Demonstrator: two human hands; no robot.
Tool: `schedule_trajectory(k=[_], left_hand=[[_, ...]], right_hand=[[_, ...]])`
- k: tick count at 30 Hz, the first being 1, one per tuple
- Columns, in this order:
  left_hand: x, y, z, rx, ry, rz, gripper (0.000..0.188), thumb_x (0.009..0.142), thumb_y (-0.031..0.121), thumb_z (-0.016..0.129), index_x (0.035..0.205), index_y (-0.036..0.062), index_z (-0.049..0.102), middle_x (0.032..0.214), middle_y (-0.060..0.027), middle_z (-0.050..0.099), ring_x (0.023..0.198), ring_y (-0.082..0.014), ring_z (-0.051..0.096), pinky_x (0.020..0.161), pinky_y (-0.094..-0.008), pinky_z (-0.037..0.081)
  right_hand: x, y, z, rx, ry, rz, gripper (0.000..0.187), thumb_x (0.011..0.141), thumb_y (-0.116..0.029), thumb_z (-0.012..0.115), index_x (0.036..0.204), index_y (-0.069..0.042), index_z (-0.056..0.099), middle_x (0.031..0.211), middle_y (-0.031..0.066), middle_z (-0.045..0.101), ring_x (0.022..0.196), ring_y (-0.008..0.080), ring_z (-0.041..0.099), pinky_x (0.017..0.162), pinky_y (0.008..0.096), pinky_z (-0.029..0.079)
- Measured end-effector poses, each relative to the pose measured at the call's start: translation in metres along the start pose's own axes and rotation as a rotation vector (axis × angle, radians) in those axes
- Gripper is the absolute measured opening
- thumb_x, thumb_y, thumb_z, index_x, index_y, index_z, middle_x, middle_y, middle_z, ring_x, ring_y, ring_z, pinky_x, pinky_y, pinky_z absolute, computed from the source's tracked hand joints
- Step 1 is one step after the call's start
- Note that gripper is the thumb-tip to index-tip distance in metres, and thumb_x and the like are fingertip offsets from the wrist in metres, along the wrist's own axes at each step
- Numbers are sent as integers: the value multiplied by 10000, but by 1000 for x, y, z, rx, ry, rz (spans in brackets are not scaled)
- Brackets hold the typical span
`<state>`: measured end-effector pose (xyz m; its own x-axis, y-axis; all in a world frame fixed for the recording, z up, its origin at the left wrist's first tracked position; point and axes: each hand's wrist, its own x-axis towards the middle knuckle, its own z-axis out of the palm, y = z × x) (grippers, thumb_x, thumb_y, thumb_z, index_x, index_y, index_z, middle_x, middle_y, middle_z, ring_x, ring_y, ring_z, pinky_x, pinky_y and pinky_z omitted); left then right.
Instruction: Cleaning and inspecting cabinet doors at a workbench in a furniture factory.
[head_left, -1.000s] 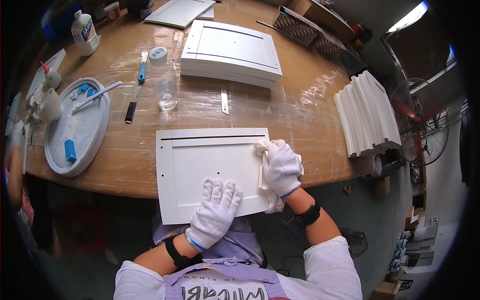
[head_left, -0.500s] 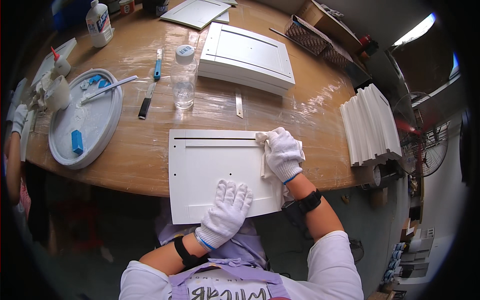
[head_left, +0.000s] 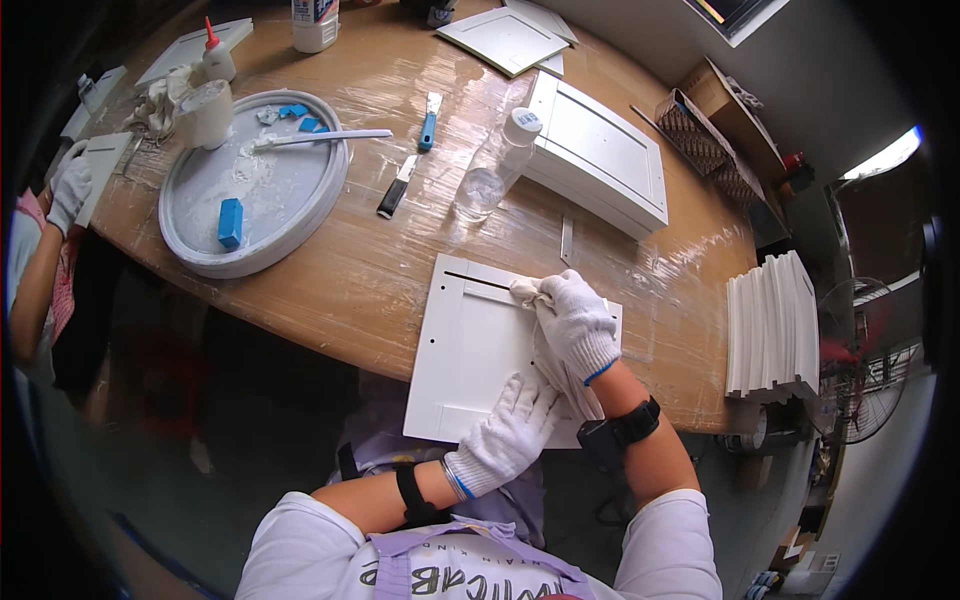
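A white rectangular panel with a recessed centre, a dark slot and small holes lies at the table's near edge, partly overhanging it. My left hand, in a white knit glove, rests flat on its near part with the fingers stretched out. My right hand, gloved likewise, is closed round a whitish cloth and presses it on the panel by the slot. Loose cloth hangs below that hand toward the near edge. The hand and cloth hide much of the panel's right part.
Beyond the panel are a clear bottle, a scraper and a black-handled knife. A round tray holds a blue block. Stacked panels stand behind, more at right. A co-worker's gloved hand is at far left.
My right hand has moved the cloth leftward along the panel's slot. My left hand stays flat on the panel. The view has turned, shifting the table's things to the right in the picture.
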<state>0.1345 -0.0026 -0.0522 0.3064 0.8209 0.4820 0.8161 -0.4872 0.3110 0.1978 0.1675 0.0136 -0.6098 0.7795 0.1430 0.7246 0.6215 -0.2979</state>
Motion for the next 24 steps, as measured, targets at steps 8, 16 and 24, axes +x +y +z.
schedule_trajectory(k=[8,16,24], left_hand=[[2,10,8,-674,-55,-429,376,782,131,610,1115,-35,557,1318,-268,455,1276,-494,394,1037,-490,419],[-3,7,25,-398,95,-253,525,790,161,597,1248,-70,487,1343,-273,431,1259,-490,411,1059,-469,401],[-6,4,20,-358,137,-215,373,890,264,521,1178,28,544,1280,-213,488,1280,-455,404,1027,-473,422]], right_hand=[[22,-63,20,-126,-24,-252,123,798,-138,634,905,-80,615,871,139,592,805,337,600,697,428,488],[17,-56,25,-119,4,-97,114,828,-140,624,924,-79,628,871,141,593,816,335,601,714,430,486],[14,-69,20,-367,-52,-54,138,837,-169,612,942,-81,631,878,149,598,802,335,610,698,436,497]])
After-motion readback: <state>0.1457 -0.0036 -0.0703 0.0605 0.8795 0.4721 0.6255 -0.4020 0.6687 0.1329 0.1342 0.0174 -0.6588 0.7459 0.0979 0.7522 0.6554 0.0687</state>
